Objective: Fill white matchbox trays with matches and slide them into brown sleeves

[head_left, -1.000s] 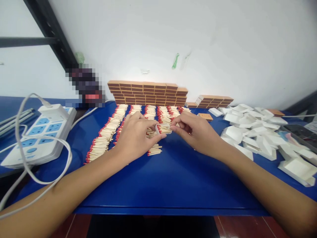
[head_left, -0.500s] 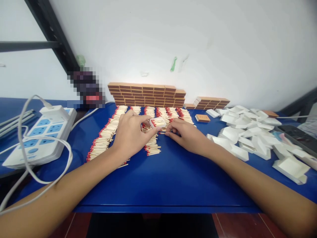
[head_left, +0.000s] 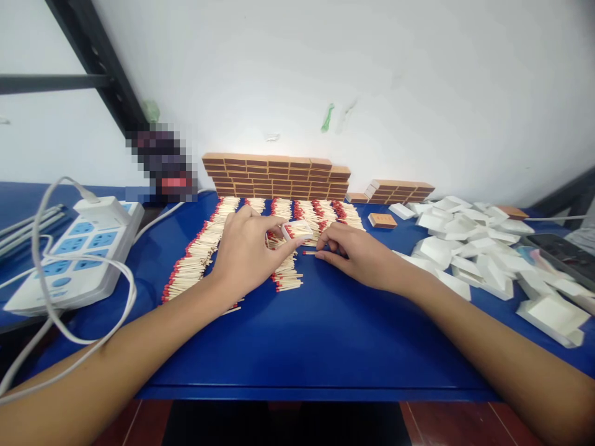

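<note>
Between the thumb and fingers of my left hand (head_left: pixel 248 244) is a white matchbox tray (head_left: pixel 297 230), tilted and partly filled with red-headed matches. Just right of it, my right hand (head_left: pixel 348 248) pinches the plain end of a single match (head_left: pixel 309 253), whose red head points left toward the tray. Beneath and behind the hands, rows of matches (head_left: pixel 190 266) lie on the blue table (head_left: pixel 297 347). A shorter run of matches (head_left: pixel 289 277) shows below the left thumb. Part of the rows is hidden by my left hand.
Stacked matchboxes (head_left: pixel 279 176) line the wall, with a lower stack (head_left: pixel 400 191) to their right. One orange matchbox (head_left: pixel 382 220) lies in front. White trays (head_left: pixel 474 241) are heaped at right beside a dark phone (head_left: pixel 564 257). A power strip (head_left: pixel 79 254) with looping white cables is at left.
My right hand has shifted slightly right, and a match now shows at its fingertips. My left hand and the tray have stayed almost in place.
</note>
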Tool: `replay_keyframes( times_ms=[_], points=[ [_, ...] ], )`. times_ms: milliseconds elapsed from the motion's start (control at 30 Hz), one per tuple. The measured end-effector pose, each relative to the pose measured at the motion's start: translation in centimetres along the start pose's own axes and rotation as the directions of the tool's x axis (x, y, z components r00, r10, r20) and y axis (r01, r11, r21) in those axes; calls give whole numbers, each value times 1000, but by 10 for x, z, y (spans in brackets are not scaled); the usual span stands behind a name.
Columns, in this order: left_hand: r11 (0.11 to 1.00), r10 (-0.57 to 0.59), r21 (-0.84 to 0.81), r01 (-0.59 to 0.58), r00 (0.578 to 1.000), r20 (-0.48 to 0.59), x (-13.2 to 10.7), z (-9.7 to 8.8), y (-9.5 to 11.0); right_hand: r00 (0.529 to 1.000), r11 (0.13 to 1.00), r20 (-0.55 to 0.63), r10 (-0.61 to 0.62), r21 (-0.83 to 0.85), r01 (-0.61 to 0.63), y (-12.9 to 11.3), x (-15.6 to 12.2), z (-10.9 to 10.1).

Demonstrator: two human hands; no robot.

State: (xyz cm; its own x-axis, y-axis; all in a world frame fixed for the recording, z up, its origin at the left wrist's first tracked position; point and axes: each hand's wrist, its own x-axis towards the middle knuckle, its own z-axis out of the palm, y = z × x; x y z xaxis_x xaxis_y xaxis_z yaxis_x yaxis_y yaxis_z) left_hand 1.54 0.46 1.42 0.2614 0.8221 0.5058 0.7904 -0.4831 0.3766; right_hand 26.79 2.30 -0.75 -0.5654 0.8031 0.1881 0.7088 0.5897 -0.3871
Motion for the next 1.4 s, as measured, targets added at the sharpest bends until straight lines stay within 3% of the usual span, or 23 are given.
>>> replay_keyframes(
  times_ms=[233,333,567,900,1033,1200,1400],
  points=[
    [1000,22,8,-22,1000,-7,0,2,-1,999,1000,47,20,8,-20,0,-1,-3],
    [999,35,18,-35,999,-10,-1,2,-2,1000,1000,0,-7,8,7,3,-3,-8],
    [997,75,26,-76,996,42,-3,4,-1,970,999,-237,-47,-20,44,-1,-5,-21],
    [969,243,-34,-243,970,10,-11,10,1,955,988,-256,-151,2,157,-18,-4,-3],
    [981,186,-54,-184,983,15,-9,9,3,932,983,-317,-178,-11,184,-18,-5,-8],
    [998,54,-25,-54,998,31,-4,3,5,918,996,-386,-93,-25,90,-12,-3,-10],
    [1000,18,-15,-19,999,-32,-2,-1,3,975,997,-210,-75,-35,69,1,2,5]
  ],
)
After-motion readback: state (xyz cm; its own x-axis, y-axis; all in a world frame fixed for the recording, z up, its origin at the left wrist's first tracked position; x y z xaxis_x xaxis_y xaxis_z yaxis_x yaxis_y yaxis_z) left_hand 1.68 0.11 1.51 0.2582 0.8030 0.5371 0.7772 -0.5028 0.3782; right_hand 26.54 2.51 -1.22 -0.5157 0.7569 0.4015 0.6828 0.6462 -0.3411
